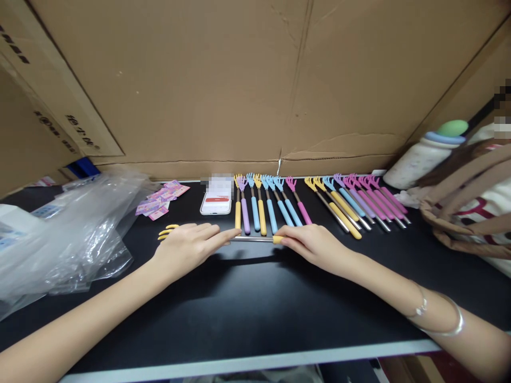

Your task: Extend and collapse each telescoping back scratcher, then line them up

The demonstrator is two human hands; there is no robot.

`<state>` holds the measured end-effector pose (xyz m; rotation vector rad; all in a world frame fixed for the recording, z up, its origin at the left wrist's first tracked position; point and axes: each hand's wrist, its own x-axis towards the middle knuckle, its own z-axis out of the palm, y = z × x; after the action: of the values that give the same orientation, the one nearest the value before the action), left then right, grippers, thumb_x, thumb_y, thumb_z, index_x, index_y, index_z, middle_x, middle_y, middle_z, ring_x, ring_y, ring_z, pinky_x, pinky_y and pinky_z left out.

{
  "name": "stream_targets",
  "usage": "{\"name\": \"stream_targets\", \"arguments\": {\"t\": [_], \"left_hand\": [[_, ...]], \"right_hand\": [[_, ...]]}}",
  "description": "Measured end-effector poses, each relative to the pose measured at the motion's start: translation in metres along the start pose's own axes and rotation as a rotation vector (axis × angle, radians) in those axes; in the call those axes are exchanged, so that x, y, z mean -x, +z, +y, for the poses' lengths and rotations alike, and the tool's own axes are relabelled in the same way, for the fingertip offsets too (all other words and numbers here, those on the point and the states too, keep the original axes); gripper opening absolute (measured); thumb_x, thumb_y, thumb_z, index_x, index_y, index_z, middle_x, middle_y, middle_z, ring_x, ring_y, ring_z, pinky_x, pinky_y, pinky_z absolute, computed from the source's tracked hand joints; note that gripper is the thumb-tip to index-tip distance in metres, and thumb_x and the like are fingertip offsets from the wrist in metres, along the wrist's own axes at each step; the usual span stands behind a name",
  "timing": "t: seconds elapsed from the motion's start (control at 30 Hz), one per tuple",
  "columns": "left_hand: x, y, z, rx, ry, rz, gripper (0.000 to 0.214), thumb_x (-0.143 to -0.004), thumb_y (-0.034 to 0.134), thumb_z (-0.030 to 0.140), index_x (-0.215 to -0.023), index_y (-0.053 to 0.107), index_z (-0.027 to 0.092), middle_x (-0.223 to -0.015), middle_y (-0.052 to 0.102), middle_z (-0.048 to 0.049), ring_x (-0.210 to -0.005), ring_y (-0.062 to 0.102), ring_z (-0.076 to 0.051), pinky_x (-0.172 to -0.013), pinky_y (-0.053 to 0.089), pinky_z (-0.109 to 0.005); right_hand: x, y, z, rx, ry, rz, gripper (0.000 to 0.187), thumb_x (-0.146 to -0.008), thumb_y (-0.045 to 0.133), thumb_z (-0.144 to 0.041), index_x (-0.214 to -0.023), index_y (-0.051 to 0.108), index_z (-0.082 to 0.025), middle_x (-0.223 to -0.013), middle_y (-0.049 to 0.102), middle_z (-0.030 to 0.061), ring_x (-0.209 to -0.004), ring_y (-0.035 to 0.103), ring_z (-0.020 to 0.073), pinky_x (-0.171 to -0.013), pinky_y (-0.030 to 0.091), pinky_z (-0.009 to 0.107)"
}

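Note:
A yellow back scratcher with a bare metal rod [255, 239] lies crosswise between my hands, level above the black table. My left hand [186, 247] is closed around its claw end; yellow prongs [168, 231] stick out past the knuckles. My right hand [313, 244] grips the yellow handle, whose tip [277, 239] shows at the fingers. Just behind, a row of back scratchers in yellow, purple, blue and pink [255, 213] lies with claws toward the cardboard. Farther right is a second group [365, 197], several with metal rods showing beyond their handles.
Clear plastic bags [88, 229] heap up on the left, near small pink-purple cards [162, 199]. A phone [216, 197] lies behind my left hand. At right stand a tilted white bottle [425, 159] and a beige bag [471, 207]. Cardboard [223, 85] walls the back; the table edge [255, 367] is in front.

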<state>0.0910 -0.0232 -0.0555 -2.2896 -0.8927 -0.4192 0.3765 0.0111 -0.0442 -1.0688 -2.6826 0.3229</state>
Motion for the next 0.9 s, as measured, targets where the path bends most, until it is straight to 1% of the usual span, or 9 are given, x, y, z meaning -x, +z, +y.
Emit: {"name": "stream_targets", "arguments": {"t": [0.13, 0.23, 0.3, 0.37, 0.4, 0.5, 0.57, 0.63, 0.9], "left_hand": [[-0.001, -0.001, 0.001, 0.070, -0.031, -0.007, 0.029, -0.097, 0.035, 0.024, -0.114, 0.060, 0.021, -0.061, 0.055, 0.0026, -0.051, 0.051, -0.011, -0.050, 0.030, -0.024], [-0.002, -0.002, 0.003, 0.184, -0.100, -0.048, 0.032, -0.098, 0.033, 0.030, -0.111, 0.060, 0.021, -0.064, 0.060, 0.0021, -0.055, 0.056, -0.011, -0.050, 0.033, -0.022], [-0.003, -0.004, 0.004, 0.304, -0.160, -0.128, 0.035, -0.098, 0.030, 0.034, -0.113, 0.059, 0.022, -0.075, 0.066, 0.0008, -0.063, 0.062, -0.012, -0.054, 0.038, -0.021], [-0.004, -0.006, 0.005, 0.440, -0.231, -0.246, 0.036, -0.098, 0.029, 0.037, -0.115, 0.059, 0.024, -0.087, 0.070, -0.0001, -0.072, 0.065, -0.013, -0.061, 0.041, -0.021], [-0.005, -0.007, 0.005, 0.506, -0.272, -0.312, 0.037, -0.098, 0.029, 0.038, -0.116, 0.058, 0.025, -0.088, 0.070, 0.0003, -0.074, 0.065, -0.014, -0.063, 0.042, -0.021], [-0.009, -0.010, 0.005, 0.659, -0.395, -0.476, 0.035, -0.097, 0.032, 0.038, -0.117, 0.059, 0.029, -0.076, 0.069, 0.0032, -0.069, 0.064, -0.014, -0.061, 0.041, -0.020], [-0.010, -0.012, 0.005, 0.721, -0.444, -0.529, 0.034, -0.096, 0.033, 0.037, -0.117, 0.059, 0.030, -0.068, 0.066, 0.0043, -0.065, 0.063, -0.013, -0.059, 0.039, -0.019], [-0.011, -0.012, 0.005, 0.759, -0.454, -0.535, 0.034, -0.096, 0.033, 0.037, -0.117, 0.058, 0.030, -0.066, 0.064, 0.0043, -0.063, 0.061, -0.013, -0.058, 0.038, -0.019], [-0.008, -0.003, 0.005, 0.965, -0.414, -0.540, 0.034, -0.097, 0.033, 0.038, -0.112, 0.059, 0.025, -0.062, 0.059, 0.0057, -0.061, 0.059, -0.010, -0.061, 0.039, -0.018]], "right_hand": [[0.002, 0.002, -0.001, 0.121, -0.057, 0.149, 0.037, -0.096, 0.032, -0.039, -0.094, 0.063, -0.021, -0.084, 0.071, 0.0023, -0.072, 0.066, 0.0134, -0.060, 0.041, 0.021], [0.004, 0.004, 0.000, 0.204, -0.129, 0.271, 0.032, -0.096, 0.036, -0.037, -0.093, 0.064, -0.020, -0.085, 0.071, 0.0017, -0.075, 0.066, 0.0129, -0.060, 0.042, 0.020], [0.004, 0.006, 0.001, 0.249, -0.163, 0.333, 0.030, -0.095, 0.039, -0.036, -0.093, 0.064, -0.019, -0.085, 0.071, 0.0014, -0.073, 0.065, 0.0120, -0.060, 0.041, 0.020], [0.003, 0.007, 0.002, 0.282, -0.191, 0.376, 0.027, -0.094, 0.043, -0.035, -0.094, 0.065, -0.019, -0.083, 0.070, 0.0013, -0.073, 0.064, 0.0113, -0.060, 0.041, 0.019], [0.003, 0.007, 0.003, 0.295, -0.207, 0.390, 0.026, -0.094, 0.044, -0.035, -0.094, 0.065, -0.018, -0.082, 0.070, 0.0012, -0.073, 0.064, 0.0111, -0.060, 0.041, 0.019], [0.002, 0.008, 0.003, 0.320, -0.257, 0.419, 0.024, -0.093, 0.047, -0.033, -0.094, 0.065, -0.018, -0.078, 0.069, 0.0007, -0.072, 0.062, 0.0106, -0.061, 0.041, 0.020], [0.001, 0.007, 0.002, 0.332, -0.276, 0.441, 0.023, -0.092, 0.048, -0.033, -0.093, 0.066, -0.018, -0.075, 0.068, 0.0003, -0.070, 0.060, 0.0105, -0.061, 0.041, 0.021], [0.001, 0.006, 0.002, 0.340, -0.280, 0.443, 0.023, -0.092, 0.049, -0.033, -0.094, 0.066, -0.018, -0.074, 0.067, 0.0004, -0.069, 0.059, 0.0106, -0.061, 0.041, 0.021], [0.002, 0.006, 0.002, 0.358, -0.274, 0.361, 0.028, -0.093, 0.044, -0.034, -0.098, 0.066, -0.019, -0.074, 0.066, 0.0019, -0.071, 0.057, 0.0121, -0.061, 0.040, 0.023]]}}
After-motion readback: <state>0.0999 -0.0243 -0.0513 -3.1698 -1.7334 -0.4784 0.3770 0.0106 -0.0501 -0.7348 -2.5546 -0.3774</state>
